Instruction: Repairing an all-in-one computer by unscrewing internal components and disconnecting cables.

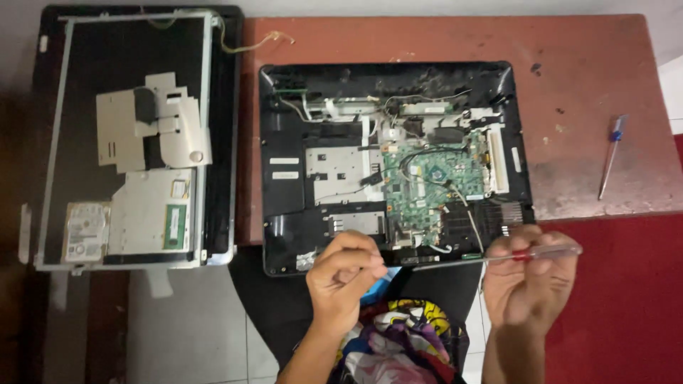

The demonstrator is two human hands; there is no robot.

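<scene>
An opened laptop base (284, 142) lies on a worn reddish table (583, 71), its green circuit board (441, 178) and wires exposed. My right hand (530, 281) grips a screwdriver with a clear, red-marked handle (551, 251) held level at the base's near edge; its shaft runs left toward my left hand (345, 281). The left hand's fingers are curled at the shaft's tip, pinched as if on something small that I cannot make out.
A detached screen panel (135, 78) lies at the left with plastic covers, a hard drive (85, 231) and a memory module (175, 226) resting on it. A second blue-handled screwdriver (610, 156) sits at the table's right. Colourful cloth (405, 341) covers my lap.
</scene>
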